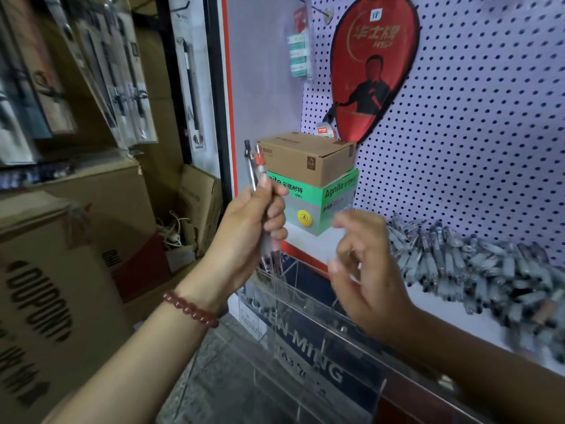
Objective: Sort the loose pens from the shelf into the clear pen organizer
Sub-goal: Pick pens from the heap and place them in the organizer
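My left hand [253,218] grips a small bunch of clear pens [256,165] upright, one with a red clip and one with a dark clip; their lower ends point down over the clear pen organizer [305,325]. The organizer is a transparent acrylic box with dividers, standing in front of the shelf below both hands. My right hand [363,264] hovers blurred just to the right of the bunch, fingers loosely curled, and whether it holds anything I cannot make out. A large heap of loose grey pens [477,264] lies on the white shelf [308,243] at the right.
A brown carton [308,157] sits on a green Agnite box [321,203] at the back of the shelf. A red racket cover [370,65] hangs on the dotted pegboard [477,123]. Cardboard boxes [61,270] and hanging packaged goods fill the left.
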Motion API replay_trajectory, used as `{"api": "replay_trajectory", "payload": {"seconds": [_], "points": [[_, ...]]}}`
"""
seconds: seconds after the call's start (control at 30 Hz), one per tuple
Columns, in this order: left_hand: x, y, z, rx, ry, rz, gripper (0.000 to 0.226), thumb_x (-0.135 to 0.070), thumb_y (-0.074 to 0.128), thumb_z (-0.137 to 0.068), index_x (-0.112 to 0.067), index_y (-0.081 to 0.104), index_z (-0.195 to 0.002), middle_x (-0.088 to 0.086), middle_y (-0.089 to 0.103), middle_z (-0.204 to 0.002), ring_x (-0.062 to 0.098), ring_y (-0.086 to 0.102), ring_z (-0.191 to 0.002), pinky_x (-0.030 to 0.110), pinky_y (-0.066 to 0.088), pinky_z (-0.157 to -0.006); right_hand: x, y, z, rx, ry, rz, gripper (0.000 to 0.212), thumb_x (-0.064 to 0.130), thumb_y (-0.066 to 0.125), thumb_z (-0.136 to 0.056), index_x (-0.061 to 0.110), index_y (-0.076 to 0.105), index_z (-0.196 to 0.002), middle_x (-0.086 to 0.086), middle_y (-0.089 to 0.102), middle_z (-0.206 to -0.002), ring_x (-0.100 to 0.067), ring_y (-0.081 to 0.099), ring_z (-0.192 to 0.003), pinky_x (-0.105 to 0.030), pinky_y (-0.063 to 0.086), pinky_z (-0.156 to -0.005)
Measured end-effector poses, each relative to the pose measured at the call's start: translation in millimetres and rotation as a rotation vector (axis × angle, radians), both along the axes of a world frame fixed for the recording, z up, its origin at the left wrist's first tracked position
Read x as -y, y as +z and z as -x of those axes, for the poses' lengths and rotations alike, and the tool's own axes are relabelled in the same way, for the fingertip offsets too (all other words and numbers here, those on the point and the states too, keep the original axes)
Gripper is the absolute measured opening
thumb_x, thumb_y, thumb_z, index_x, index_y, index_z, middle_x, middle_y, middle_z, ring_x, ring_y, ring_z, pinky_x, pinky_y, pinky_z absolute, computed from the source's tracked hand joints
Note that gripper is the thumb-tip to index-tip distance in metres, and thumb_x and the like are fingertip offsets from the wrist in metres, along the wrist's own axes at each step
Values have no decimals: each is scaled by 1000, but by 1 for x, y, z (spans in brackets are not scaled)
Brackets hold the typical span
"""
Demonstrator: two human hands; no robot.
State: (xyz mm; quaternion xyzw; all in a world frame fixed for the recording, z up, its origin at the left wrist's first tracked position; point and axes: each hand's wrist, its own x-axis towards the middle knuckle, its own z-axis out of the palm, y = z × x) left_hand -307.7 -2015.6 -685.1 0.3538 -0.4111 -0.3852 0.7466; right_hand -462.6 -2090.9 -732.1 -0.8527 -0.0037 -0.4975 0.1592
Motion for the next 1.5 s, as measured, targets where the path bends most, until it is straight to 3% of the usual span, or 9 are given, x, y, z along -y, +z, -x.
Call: {"api": "replay_trajectory", "payload": {"seconds": [0.2, 0.3, 0.57, 0.7, 0.83, 0.97, 1.13, 1.27, 1.5], "points": [[-4, -7, -4, 485, 67, -23, 50, -50, 20, -96, -2, 37, -100, -6, 38, -52, 7, 25, -39, 17, 24, -37, -2, 51, -30, -210, 150, -870, 48, 50, 55, -82, 24, 52, -123, 15, 43, -60, -1, 35, -45, -14, 25, -44], [-2, -16, -2, 595, 83, -65, 55, -51, 16, -92, -5, 42, -106, -3, 40, -54, 11, 28, -43, 21, 25, -40, -13, 59, -40, -236, 234, -1010, 47, 44, 59, -80, 9, 58, -112, 12, 37, -48, -2, 29, -37, -17, 17, -37], [4, -12, -19, 657, 374, 10, 26, -28, 28, -103, -11, 47, -98, -1, 64, -82, 6, 63, -67, 18, 49, -60, 1, 66, -40, -200, -189, -393, 25, 23, 52, -97, 6, 63, -83, -4, 61, -64, -20, 53, -55, -33, 41, -55], [14, -22, -50, 696, 624, -209, 1, -17, 49, -98, -16, 49, -97, -3, 58, -88, 16, 57, -81, 28, 42, -78, 27, 62, -40, -20, -239, -639, 28, 22, 53, -96, -3, 63, -85, 9, 45, -47, -4, 38, -40, -26, 29, -46], [17, -36, -45, 633, 598, -572, 36, -54, 49, -92, -18, 51, -87, -3, 46, -78, 12, 43, -70, 27, 32, -60, 25, 39, -58, -21, -301, -668, 23, 15, 56, -93, -4, 63, -81, -2, 49, -57, -6, 36, -45, -24, 30, -49], [21, -46, -38, 354, 452, -585, 43, -62, 43, -91, -25, 58, -106, -11, 52, -94, 6, 48, -84, 26, 36, -75, 22, 27, -75, -113, -291, -674, 26, 14, 55, -92, 0, 55, -69, 1, 43, -53, -12, 37, -48, -29, 30, -52], [27, -54, -32, 425, 564, -583, 28, -46, 46, -97, -23, 49, -81, -10, 41, -71, 1, 37, -61, 19, 29, -58, 18, 23, -77, -228, -333, -513, 36, 21, 50, -95, 14, 43, -60, 5, 40, -51, -11, 37, -45, -29, 27, -47], [30, -58, -34, 412, 583, -580, 26, -44, 46, -97, -19, 51, -92, -12, 44, -78, -2, 41, -68, 17, 32, -58, 33, 36, -75, -129, -335, -530, 36, 23, 49, -96, -6, 60, -77, -6, 47, -55, -15, 36, -44, -28, 26, -47], [32, -68, -37, 501, 625, -494, 30, -29, 71, -84, -11, 55, -103, 0, 60, -82, 10, 56, -71, 20, 47, -61, 25, 14, -81, -468, -363, -371, 31, 27, 49, -97, 20, 44, -67, 6, 45, -60, -9, 42, -51, -25, 29, -47]]}}
